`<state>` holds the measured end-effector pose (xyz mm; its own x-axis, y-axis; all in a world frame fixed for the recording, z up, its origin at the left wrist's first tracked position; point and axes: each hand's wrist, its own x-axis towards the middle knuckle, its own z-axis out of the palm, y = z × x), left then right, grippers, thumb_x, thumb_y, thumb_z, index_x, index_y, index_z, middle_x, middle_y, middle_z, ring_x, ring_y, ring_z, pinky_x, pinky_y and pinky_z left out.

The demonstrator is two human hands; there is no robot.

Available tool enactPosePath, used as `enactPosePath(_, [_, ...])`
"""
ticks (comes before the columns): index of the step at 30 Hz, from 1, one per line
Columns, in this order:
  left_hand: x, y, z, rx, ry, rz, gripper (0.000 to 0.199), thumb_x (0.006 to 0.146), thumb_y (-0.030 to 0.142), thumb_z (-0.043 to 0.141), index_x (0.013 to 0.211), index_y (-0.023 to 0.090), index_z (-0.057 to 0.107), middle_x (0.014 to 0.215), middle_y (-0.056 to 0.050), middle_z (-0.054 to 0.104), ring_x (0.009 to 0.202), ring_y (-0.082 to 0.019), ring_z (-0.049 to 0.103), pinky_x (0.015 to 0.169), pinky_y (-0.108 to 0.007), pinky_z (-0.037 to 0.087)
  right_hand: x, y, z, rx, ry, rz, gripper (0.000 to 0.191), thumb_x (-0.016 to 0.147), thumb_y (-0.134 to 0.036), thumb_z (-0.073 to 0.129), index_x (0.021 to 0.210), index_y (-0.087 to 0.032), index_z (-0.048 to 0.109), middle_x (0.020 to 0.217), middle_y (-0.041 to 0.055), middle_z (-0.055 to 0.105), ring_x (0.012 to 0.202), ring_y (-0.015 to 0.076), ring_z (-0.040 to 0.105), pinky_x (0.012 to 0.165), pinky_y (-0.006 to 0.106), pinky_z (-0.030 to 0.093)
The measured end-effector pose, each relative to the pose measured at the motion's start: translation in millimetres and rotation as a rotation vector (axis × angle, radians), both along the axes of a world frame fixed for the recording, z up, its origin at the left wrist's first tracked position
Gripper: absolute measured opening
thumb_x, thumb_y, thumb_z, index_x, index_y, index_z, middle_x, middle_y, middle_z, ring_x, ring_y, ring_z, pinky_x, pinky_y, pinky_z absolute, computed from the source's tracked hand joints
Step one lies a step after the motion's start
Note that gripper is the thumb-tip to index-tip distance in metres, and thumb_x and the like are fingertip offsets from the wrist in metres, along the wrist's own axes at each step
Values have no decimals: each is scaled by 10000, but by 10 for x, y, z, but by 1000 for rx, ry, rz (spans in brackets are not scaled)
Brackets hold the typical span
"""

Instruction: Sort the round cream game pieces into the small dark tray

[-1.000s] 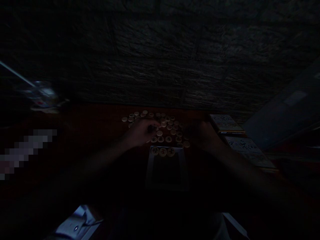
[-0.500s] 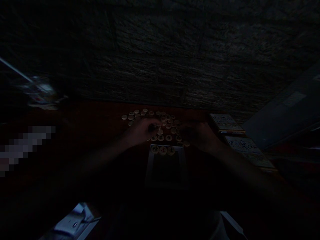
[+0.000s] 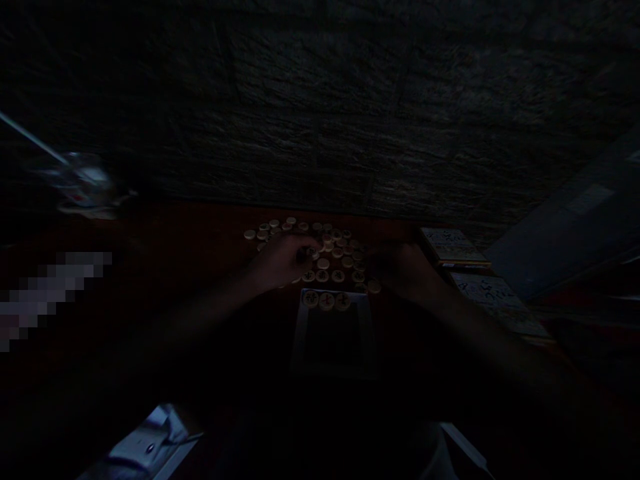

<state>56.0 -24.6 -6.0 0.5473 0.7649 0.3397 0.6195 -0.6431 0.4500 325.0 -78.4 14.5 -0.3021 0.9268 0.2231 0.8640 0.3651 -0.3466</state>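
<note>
The view is very dark. My left hand is over the left part of a spread of round xiangqi pieces, its fingers curled with thumb and forefinger closed about one xiangqi piece. At the right edge of the spread is my right hand; its fingers are lost in shadow. Below the spread, several pieces form a loose row, including a marked piece. Nearer to me lies an open shallow box with three pieces, one red-marked, side by side along its far end.
Two flat printed boxes, one farther and one nearer, lie at the right of the dark table. A stone-textured wall rises behind. A clear plastic item with a straw-like stick stands at the far left.
Hardly anything differs. My left fingers have shifted slightly around the piece, and my right hand stays at nearly the same spot.
</note>
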Motion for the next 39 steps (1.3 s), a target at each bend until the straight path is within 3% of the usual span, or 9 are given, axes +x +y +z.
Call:
enactPosePath(5, [2,-25,40,16,12,-16,306,802,160,606,1064,181,763,909,-45,787,787,-189,718,727,-321,551,-26,-24,32,49,73,-32,220,876,-132,632,989,-182,813,1035,87,799,886,229,762,755,303,549])
enactPosePath(11, [-3,-28,40,-24,5,-16,240,818,185,581,971,195,765,923,-37,798,827,-190,738,708,-298,544,-1,-26,-58,-19,93,113,272,901,-182,627,1115,-235,787,1128,56,793,956,218,763,796,297,561])
enactPosePath(20, [-17,-14,-3,-29,20,-73,204,794,150,602,938,195,740,869,-19,782,773,-172,728,676,-278,523,-33,-45,-50,-36,81,134,241,907,-208,622,1076,-245,790,1057,27,807,896,199,761,766,286,550])
enactPosePath(25, [-5,-41,21,-23,37,-82,212,792,142,597,948,190,733,877,-26,772,780,-174,720,671,-281,518,-24,-37,-95,-44,212,149,236,900,-218,628,1073,-238,787,1046,27,805,875,190,764,760,289,571])
enactPosePath(32, [-22,-9,44,-3,1,14,282,829,141,581,1054,204,738,964,-28,800,849,-192,743,740,-308,546,43,20,-23,165,287,-111,257,868,-184,602,1051,-176,783,1075,94,797,946,245,758,808,331,585])
enactPosePath(39, [-52,59,59,17,-56,109,217,897,179,560,997,209,750,1021,-38,800,938,-215,744,845,-357,567,63,64,-2,143,201,-269,297,898,-203,574,1120,-132,758,1172,154,765,1050,302,730,853,358,559])
